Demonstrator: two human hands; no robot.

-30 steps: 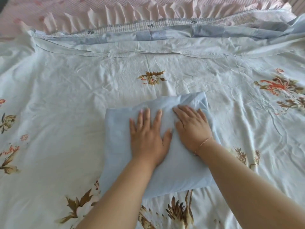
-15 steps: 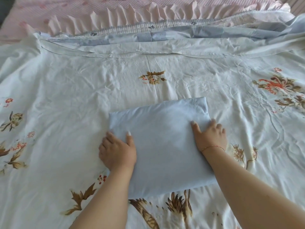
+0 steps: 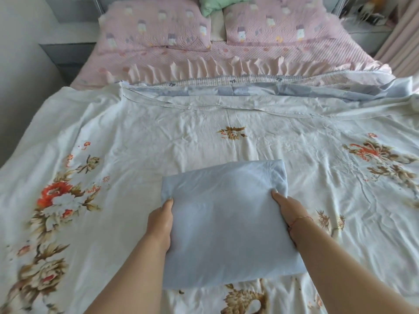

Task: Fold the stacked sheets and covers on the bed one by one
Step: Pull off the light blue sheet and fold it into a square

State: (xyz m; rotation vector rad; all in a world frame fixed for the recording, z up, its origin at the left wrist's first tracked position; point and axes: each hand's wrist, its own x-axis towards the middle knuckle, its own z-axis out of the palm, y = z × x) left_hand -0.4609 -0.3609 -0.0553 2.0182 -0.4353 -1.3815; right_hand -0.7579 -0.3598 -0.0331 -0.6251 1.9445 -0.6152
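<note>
gripping folded blue sheet (image 3: 226, 223): left hand (image 3: 159, 225), right hand (image 3: 286, 211); fingers hidden underneath.

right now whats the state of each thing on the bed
blue sheet: folded into a rectangle, held at both side edges
left hand: grips the sheet's left edge
right hand: grips the sheet's right edge
floral sheet: spread flat, wrinkled, unfolded
pink cover: ruffled edge showing beyond the floral sheet
pillows: two, side by side at the head of the bed
</note>
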